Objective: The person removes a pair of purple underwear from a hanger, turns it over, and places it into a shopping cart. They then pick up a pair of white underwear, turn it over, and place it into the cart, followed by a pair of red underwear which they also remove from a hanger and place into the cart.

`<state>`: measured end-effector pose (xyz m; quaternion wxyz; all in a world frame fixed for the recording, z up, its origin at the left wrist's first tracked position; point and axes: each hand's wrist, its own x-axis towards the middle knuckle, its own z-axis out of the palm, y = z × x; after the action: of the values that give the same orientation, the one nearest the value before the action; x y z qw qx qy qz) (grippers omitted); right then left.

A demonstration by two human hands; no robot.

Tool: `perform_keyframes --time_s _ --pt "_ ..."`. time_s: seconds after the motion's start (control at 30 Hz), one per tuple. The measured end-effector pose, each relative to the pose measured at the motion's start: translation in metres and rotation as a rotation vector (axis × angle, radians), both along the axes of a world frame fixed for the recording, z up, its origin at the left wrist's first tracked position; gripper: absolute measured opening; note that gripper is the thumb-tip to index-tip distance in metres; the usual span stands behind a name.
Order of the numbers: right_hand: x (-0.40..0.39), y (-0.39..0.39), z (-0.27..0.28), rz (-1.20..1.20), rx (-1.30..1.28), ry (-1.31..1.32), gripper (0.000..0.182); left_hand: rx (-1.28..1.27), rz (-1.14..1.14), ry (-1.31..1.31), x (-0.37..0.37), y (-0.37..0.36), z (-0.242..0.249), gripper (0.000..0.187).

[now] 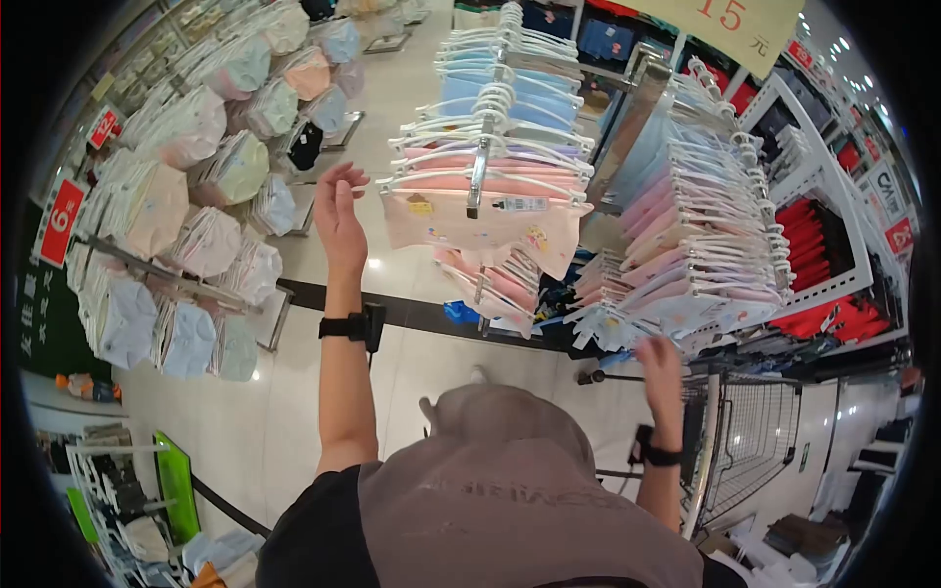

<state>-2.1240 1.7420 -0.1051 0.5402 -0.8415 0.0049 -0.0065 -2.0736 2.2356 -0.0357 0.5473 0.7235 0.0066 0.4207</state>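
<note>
My left hand (341, 223) is raised just left of a rack of small garments, with its fingers loosely bent and nothing in them. Nearest to it hangs a pale peach garment (470, 223) with small printed figures and a white tag, on a white hanger at the front of a metal rail (478, 176). Behind it, pink and light-blue garments (510, 98) hang close together. My right hand (661, 377) is lower, just below the pastel garments (676, 265) on the right-hand rail. Motion blurs its fingers, so I cannot make out a grip.
Racks of folded-looking pastel garments (206, 176) stand at left with red price signs (61, 221). A wire shopping cart (750, 441) is at the lower right. White shelving (843, 225) with red clothes lies beyond the right rail. Pale floor tiles (392, 363) show between racks.
</note>
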Motion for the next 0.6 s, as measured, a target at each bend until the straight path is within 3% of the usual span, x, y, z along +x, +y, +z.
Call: perform_keyframes --time_s 0.03,0.07,0.13,0.2,0.23,0.33,0.4,0.43,0.53,0.6 --pt "0.012 0.042 0.017 0.131 -0.063 -0.042 0.026 -0.035 0.018 -0.04 0.01 0.007 -0.011 0.038" --pt "0.027 0.079 0.028 0.207 0.062 -0.167 0.035 -0.066 0.033 -0.077 0.017 0.012 -0.023 0.041" --pt "0.063 0.133 0.042 0.114 -0.023 -0.509 0.041 -0.154 -0.073 -0.054 0.03 0.018 -0.057 0.042" --pt "0.09 0.153 0.04 0.072 0.06 -0.523 0.043 -0.25 -0.231 -0.063 0.04 0.017 -0.084 0.05" --pt "0.106 0.163 0.04 0.068 0.134 -0.535 0.044 -0.319 -0.178 0.038 0.035 0.009 -0.09 0.051" --pt "0.132 0.168 0.036 0.006 0.265 -0.503 0.039 -0.258 -0.198 -0.076 0.024 -0.028 -0.05 0.052" --pt "0.131 0.162 0.04 0.087 0.231 -0.42 0.03 -0.066 -0.023 0.055 0.014 -0.034 -0.039 0.032" --pt "0.134 0.161 0.043 0.145 0.262 -0.387 0.024 -0.203 -0.033 0.012 0.017 -0.044 -0.028 0.022" --pt "0.152 0.161 0.046 0.224 0.33 -0.433 0.016 -0.288 -0.085 0.089 0.018 -0.04 -0.031 0.019" --pt "0.145 0.157 0.044 0.157 0.364 -0.492 0.014 -0.234 -0.068 0.049 0.009 -0.049 -0.017 0.019"
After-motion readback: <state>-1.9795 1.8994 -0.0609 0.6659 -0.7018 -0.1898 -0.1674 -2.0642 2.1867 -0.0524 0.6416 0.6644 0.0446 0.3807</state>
